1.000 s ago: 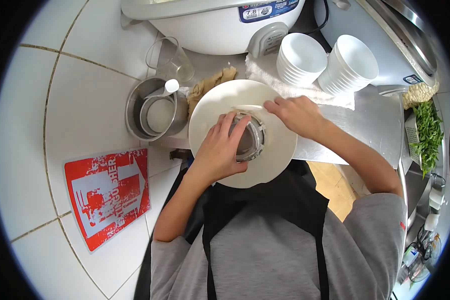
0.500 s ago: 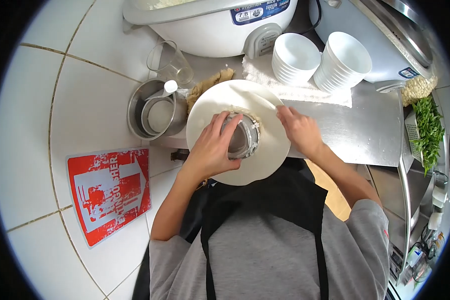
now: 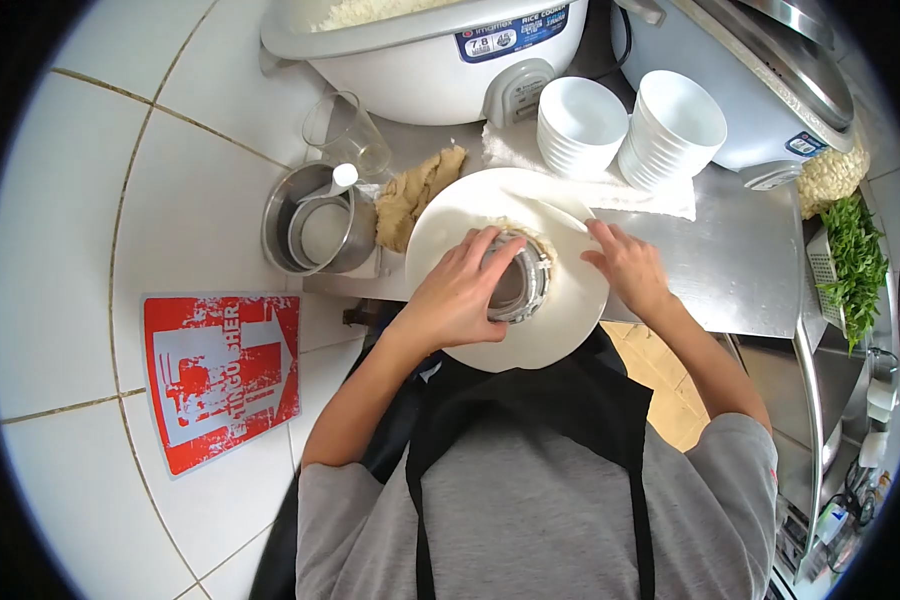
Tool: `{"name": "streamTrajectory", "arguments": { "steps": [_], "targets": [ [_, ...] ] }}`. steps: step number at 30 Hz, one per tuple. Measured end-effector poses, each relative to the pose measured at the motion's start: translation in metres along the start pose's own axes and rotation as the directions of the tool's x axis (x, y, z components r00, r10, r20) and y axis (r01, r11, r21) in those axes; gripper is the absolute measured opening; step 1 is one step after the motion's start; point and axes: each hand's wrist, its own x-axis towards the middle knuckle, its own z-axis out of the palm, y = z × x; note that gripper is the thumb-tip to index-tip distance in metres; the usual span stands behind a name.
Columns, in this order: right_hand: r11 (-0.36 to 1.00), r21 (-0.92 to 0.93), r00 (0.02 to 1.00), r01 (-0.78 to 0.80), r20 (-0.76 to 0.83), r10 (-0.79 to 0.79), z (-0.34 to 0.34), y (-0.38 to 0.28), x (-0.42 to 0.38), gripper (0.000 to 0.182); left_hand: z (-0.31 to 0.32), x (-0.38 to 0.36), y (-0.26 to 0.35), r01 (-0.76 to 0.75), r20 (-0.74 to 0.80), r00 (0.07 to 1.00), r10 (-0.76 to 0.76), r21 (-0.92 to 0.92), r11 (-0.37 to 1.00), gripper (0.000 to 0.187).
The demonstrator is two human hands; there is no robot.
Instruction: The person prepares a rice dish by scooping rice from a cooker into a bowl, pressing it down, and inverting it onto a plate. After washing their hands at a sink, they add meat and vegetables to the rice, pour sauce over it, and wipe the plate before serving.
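Note:
A wide white plate (image 3: 575, 305) is in front of me at the edge of the steel counter. My left hand (image 3: 460, 295) curls around a round, grey see-through cup (image 3: 513, 287) over the middle of the plate. Rice grains (image 3: 542, 250) cling along the cup's edge and lie beside it. At the plate's right rim, my right hand (image 3: 630, 268) pinches the end of a slim white utensil, like a rice paddle (image 3: 562, 213), whose far part reaches over the plate. The fingers partly hide both the cup and the utensil's end.
A rice cooker (image 3: 400, 70) with cooked rice stands behind. Two stacks of white bowls (image 3: 582, 120) rest on a white towel (image 3: 660, 200). To the left are a glass jug (image 3: 345, 130), a steel pot (image 3: 280, 230) and a tan cloth (image 3: 420, 195). Green leaves (image 3: 855, 260) fill a basket at right.
The plate, cup and both hands have shifted to the right, uncovering more of the tan cloth. The right fingers have moved slightly along the plate's right rim. Both grips remain.

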Motion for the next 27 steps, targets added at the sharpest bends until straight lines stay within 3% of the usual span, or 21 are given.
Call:
{"name": "streamTrajectory", "arguments": {
  "steps": [3,5,6,8,9,11,12,14,19,21,23,27],
  "targets": [
    [0.990,-0.109,0.992,-0.085,0.083,0.094,-0.015,-0.001,0.011,0.026,-0.002,0.012,0.006,-0.040,0.049,0.998,0.039,0.024,0.999,0.089],
    [0.976,-0.192,0.990,0.104,0.118,-0.083,-0.008,0.003,0.026,0.024,0.000,0.017,0.004,-0.065,0.053,0.997,0.062,0.054,0.996,0.090],
    [0.976,-0.193,0.990,0.099,0.115,-0.078,-0.008,0.003,0.024,0.024,-0.001,0.019,0.005,-0.083,0.060,0.995,0.078,0.081,0.993,0.091],
    [0.957,-0.074,0.944,0.281,0.202,-0.261,-0.011,0.006,0.023,0.022,-0.006,0.022,0.006,-0.074,0.097,0.993,0.068,0.066,0.995,0.091],
    [0.957,-0.074,0.943,0.282,0.208,-0.262,-0.016,0.005,0.018,0.022,-0.007,0.021,0.008,-0.053,0.138,0.989,0.046,0.047,0.997,0.092],
    [1.000,0.004,0.958,-0.009,0.287,0.008,-0.029,-0.004,0.007,0.019,-0.005,0.023,0.001,-0.069,0.109,0.992,0.063,0.053,0.996,0.092],
    [1.000,0.004,0.957,-0.005,0.290,0.004,-0.026,-0.009,-0.004,0.019,-0.005,0.024,-0.002,-0.084,0.078,0.994,0.079,0.055,0.995,0.093],
    [0.980,-0.038,0.957,-0.198,0.209,0.201,-0.015,-0.023,-0.034,0.020,-0.015,0.028,0.000,-0.053,0.105,0.993,0.050,0.025,0.998,0.092],
    [0.970,0.058,0.949,-0.235,0.231,0.216,-0.004,-0.049,-0.046,0.018,-0.013,0.036,-0.014,-0.057,0.165,0.984,0.060,-0.020,0.998,0.091],
    [0.946,0.227,0.970,-0.231,0.130,0.206,-0.007,-0.043,-0.050,0.017,-0.012,0.035,-0.015,-0.076,0.181,0.981,0.076,-0.010,0.997,0.091],
    [0.923,0.224,0.949,-0.314,0.111,0.296,-0.006,-0.052,-0.057,0.014,-0.013,0.035,-0.014,-0.093,0.184,0.979,0.092,0.001,0.996,0.090],
    [0.958,0.134,0.962,-0.252,0.143,0.233,-0.013,-0.042,-0.054,0.011,-0.016,0.038,-0.015,-0.146,0.185,0.973,0.140,0.015,0.989,0.090]
  ]
}}
